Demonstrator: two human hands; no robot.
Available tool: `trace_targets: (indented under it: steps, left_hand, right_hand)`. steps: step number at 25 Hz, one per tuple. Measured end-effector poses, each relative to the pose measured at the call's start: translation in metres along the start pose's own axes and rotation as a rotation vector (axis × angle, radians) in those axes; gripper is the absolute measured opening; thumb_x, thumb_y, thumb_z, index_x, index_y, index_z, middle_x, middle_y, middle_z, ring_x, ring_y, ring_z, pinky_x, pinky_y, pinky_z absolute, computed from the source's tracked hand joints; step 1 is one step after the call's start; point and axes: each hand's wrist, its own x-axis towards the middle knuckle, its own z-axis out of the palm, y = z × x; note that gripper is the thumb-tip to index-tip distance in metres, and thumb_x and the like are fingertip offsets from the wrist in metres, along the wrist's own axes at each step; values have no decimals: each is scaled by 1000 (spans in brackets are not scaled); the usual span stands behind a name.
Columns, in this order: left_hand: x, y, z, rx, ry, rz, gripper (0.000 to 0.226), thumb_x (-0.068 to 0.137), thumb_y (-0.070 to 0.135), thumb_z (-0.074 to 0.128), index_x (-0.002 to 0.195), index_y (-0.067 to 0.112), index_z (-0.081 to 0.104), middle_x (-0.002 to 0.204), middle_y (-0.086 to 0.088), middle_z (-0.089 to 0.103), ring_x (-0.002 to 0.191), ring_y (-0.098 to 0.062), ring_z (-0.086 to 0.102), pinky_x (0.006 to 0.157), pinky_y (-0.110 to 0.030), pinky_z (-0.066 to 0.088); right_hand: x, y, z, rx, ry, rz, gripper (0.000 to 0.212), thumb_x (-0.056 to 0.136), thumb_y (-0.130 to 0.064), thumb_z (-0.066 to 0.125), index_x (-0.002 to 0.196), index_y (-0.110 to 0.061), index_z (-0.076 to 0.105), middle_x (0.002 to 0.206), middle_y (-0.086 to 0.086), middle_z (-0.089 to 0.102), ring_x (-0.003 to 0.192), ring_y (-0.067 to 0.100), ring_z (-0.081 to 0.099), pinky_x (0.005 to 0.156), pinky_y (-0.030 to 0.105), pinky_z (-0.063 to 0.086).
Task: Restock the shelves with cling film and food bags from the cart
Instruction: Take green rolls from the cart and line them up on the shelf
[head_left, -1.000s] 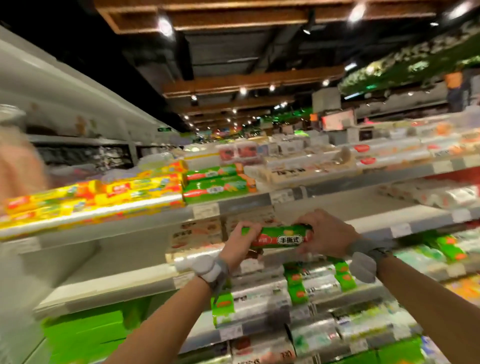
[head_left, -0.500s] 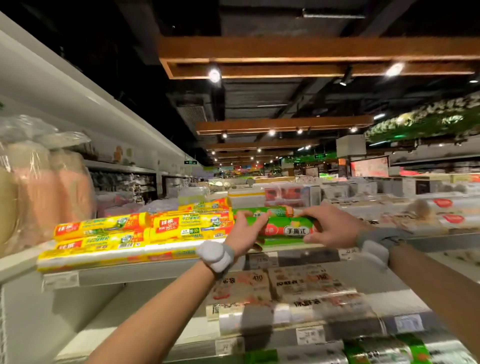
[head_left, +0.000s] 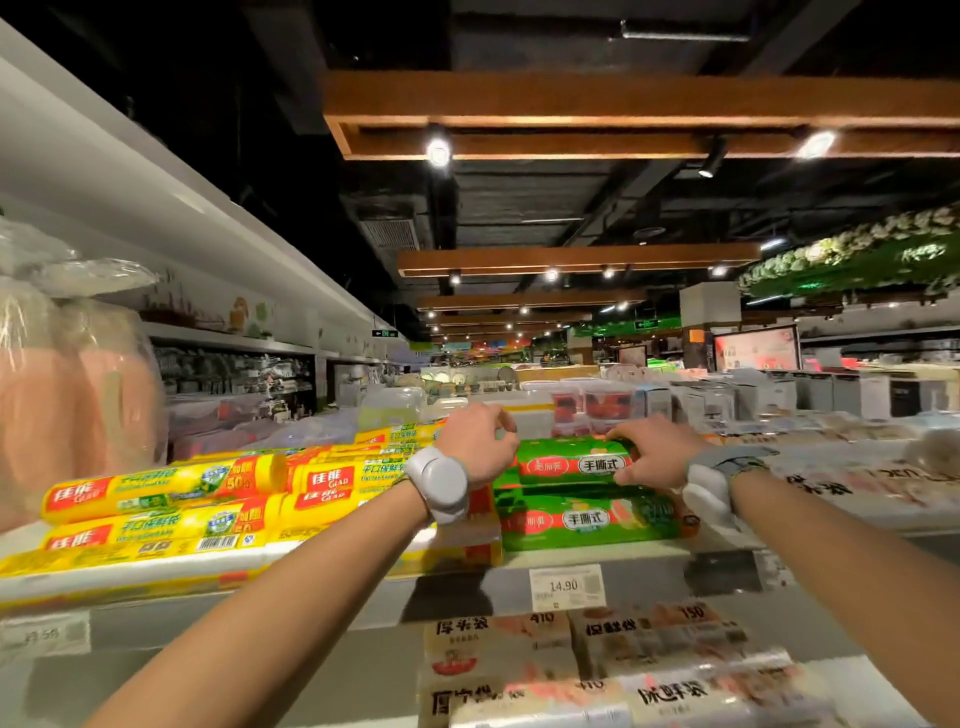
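The green cling film box (head_left: 571, 460) lies on a second green box (head_left: 587, 519), straight above the price tag (head_left: 566, 586) on the shelf (head_left: 649, 582). Its long axis runs left to right, across the reach, with one of the hands at each end, equally near. The right hand (head_left: 654, 452) curls its fingers over the right end and grips it. The left hand (head_left: 478, 447) is curled at the left end, but I cannot tell whether it grips. The next move is probably a level push back, away from the tag.
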Motion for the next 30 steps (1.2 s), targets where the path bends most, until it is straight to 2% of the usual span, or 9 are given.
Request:
trace_targets:
  steps: [4, 11, 15, 17, 20, 23, 26, 28, 30]
  left_hand:
    - [35, -6, 12, 152, -66, 53, 27, 91, 23, 55, 112, 14, 68, 118, -9, 67, 108, -27, 60, 92, -36, 50]
    - [98, -27, 62, 297, -247, -56, 39, 91, 35, 60, 128, 24, 59, 129, -3, 62, 114, -26, 60, 93, -35, 52]
    - [113, -40, 84, 395, -337, -19, 35, 90, 36, 65, 122, 23, 62, 123, -5, 64, 108, -26, 62, 86, -35, 54]
    - [117, -46, 86, 429, -330, 0, 33, 89, 34, 67, 119, 22, 62, 121, -6, 64, 108, -26, 61, 84, -35, 53]
    - [122, -53, 86, 495, -349, 11, 42, 89, 37, 67, 127, 22, 58, 125, -7, 61, 112, -28, 59, 85, -36, 52]
    - [125, -56, 89, 540, -350, -20, 41, 93, 34, 64, 132, 24, 57, 127, -9, 59, 111, -30, 60, 83, -37, 52]
    - [130, -57, 93, 542, -353, -48, 41, 93, 31, 64, 132, 22, 56, 126, -11, 58, 109, -32, 60, 85, -39, 53]
    - [132, -58, 95, 578, -367, -54, 42, 92, 29, 64, 132, 17, 55, 126, -12, 59, 111, -33, 60, 89, -42, 54]
    - [133, -59, 98, 606, -379, -55, 40, 93, 25, 63, 130, 13, 56, 125, -14, 61, 111, -34, 60, 88, -42, 54]
  right_hand:
    - [54, 12, 20, 12, -31, -23, 59, 85, -38, 67, 136, -44, 40, 125, -3, 56, 102, 15, 55, 87, 33, 52]
    - [129, 17, 49, -49, -72, -188, 63, 79, -42, 71, 134, -39, 40, 135, -3, 50, 115, 18, 50, 94, 37, 48]
    - [148, 15, 68, -27, -95, -245, 58, 86, -36, 70, 136, -32, 39, 134, -2, 51, 107, 13, 49, 91, 32, 46]
    - [155, 16, 72, -11, -75, -261, 60, 85, -38, 71, 135, -36, 40, 139, -2, 48, 114, 15, 47, 95, 37, 45]
    - [160, 17, 76, -45, -72, -244, 61, 84, -42, 71, 138, -40, 41, 144, -1, 35, 133, 22, 31, 105, 50, 37]
    - [164, 18, 76, -76, -83, -208, 66, 84, -42, 71, 141, -39, 39, 149, 0, 29, 140, 25, 22, 109, 55, 32]
    - [166, 33, 71, -56, -98, -195, 66, 83, -39, 71, 142, -29, 42, 151, -1, 35, 139, 22, 30, 110, 46, 36]
    - [161, 41, 67, -39, -94, -205, 56, 86, -36, 69, 138, -25, 50, 142, -1, 48, 127, 18, 45, 104, 33, 43]
    - [156, 39, 67, -43, -78, -204, 54, 87, -35, 68, 137, -24, 51, 138, -1, 53, 121, 16, 50, 101, 31, 45]
